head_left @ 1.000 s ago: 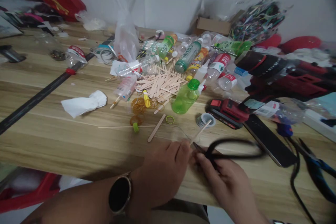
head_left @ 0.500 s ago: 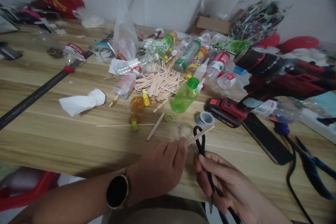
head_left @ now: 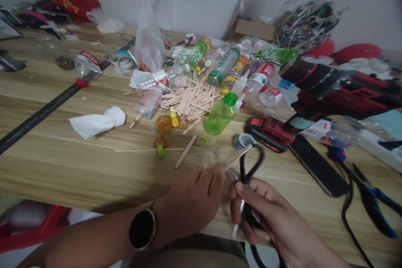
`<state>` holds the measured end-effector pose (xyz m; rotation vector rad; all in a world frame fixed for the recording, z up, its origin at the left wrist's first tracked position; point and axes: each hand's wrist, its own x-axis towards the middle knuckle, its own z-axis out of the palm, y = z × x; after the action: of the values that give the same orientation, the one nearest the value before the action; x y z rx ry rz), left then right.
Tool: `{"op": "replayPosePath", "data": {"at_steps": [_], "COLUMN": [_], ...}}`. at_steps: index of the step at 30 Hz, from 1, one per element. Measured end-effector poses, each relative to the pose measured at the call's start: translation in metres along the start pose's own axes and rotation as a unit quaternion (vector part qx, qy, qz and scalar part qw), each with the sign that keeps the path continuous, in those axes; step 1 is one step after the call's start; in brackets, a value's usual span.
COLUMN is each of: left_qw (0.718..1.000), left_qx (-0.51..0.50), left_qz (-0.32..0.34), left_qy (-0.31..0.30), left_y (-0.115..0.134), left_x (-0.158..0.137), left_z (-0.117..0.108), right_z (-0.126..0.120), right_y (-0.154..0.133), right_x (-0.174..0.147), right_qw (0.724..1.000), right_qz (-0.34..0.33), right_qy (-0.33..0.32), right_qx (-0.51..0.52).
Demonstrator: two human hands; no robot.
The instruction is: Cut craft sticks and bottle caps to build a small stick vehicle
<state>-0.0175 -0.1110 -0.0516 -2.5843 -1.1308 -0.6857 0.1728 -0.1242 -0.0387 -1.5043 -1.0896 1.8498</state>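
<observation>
My left hand (head_left: 196,197), with a watch on its wrist, is closed on a wooden craft stick (head_left: 238,158) that slants up to the right. My right hand (head_left: 266,213) is closed around black-handled scissors (head_left: 251,167); one handle loop points away from me and overlaps the stick's far end. Where the two hands nearly meet, a thin wire (head_left: 218,155) runs over the table to the stick; its end is hidden by my fingers. Another craft stick (head_left: 185,152) lies flat ahead of my left hand, beside a yellow-green ring (head_left: 202,141).
A grey spool (head_left: 241,142), a red cordless drill (head_left: 339,92), a phone (head_left: 318,165) and pliers (head_left: 373,201) lie to the right. Ahead are a green bottle (head_left: 220,115), piled craft sticks (head_left: 191,99) and rubber bands (head_left: 165,124). A crumpled tissue (head_left: 97,122) lies left.
In my right hand the scissors have turned; the far loop has swung right and the blades have shifted. The craft stick's far end has moved slightly left and up. My left hand has barely moved.
</observation>
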Motion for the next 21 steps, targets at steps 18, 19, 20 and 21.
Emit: {"op": "replayPosePath", "data": {"at_steps": [18, 19, 20, 21], "left_qw": [0.994, 0.999, 1.000, 1.000], "left_qx": [-0.037, -0.015, -0.002, -0.003], "left_qz": [-0.043, -0.017, 0.004, 0.016], "left_qy": [-0.092, -0.049, -0.012, 0.010], "left_y": [0.005, 0.003, 0.001, -0.001], "left_x": [0.006, 0.003, 0.002, 0.000], "left_z": [-0.004, 0.000, 0.003, 0.005], "right_z": [-0.011, -0.006, -0.001, 0.002], "right_y": [0.012, 0.009, 0.007, 0.007], "right_x": [0.005, 0.004, 0.003, 0.003], "right_qw": [0.969, 0.992, 1.000, 0.998], "right_qz": [-0.155, -0.075, -0.008, 0.038], "right_qy": [0.061, 0.026, 0.002, -0.013], "right_qx": [-0.184, -0.095, -0.015, 0.054]}}
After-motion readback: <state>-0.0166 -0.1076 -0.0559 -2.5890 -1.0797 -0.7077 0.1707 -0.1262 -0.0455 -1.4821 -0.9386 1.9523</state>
